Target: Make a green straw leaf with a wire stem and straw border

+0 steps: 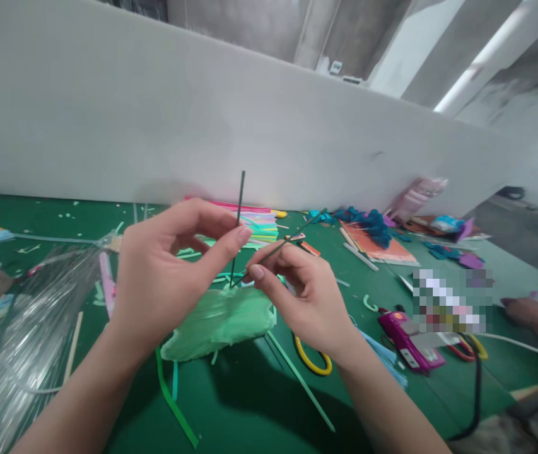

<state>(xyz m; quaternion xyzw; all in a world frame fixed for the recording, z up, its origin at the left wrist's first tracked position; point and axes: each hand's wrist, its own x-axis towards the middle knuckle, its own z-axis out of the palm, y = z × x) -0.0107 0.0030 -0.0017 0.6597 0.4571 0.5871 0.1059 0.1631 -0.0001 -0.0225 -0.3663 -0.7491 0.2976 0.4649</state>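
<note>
My left hand (178,265) pinches a thin dark wire stem (241,195) between thumb and forefinger; the stem stands nearly upright. Between the thumb and fingertips of my right hand (301,287) is a second dark stem (304,226), slanting up to the right. The lower ends of both stems meet at the upper edge of a pale green, soft-looking flat piece (224,325). That piece hangs just below my hands, above the table. Whether the stems are twisted together or joined to it, I cannot tell.
A bundle of coloured strips (262,224) lies behind my hands. Yellow-handled scissors (313,359) and a magenta tool (410,343) lie to the right, near an orange sheet (382,246). Clear plastic wrapping (36,321) covers the left side. Another person's hand (533,312) is at the far right.
</note>
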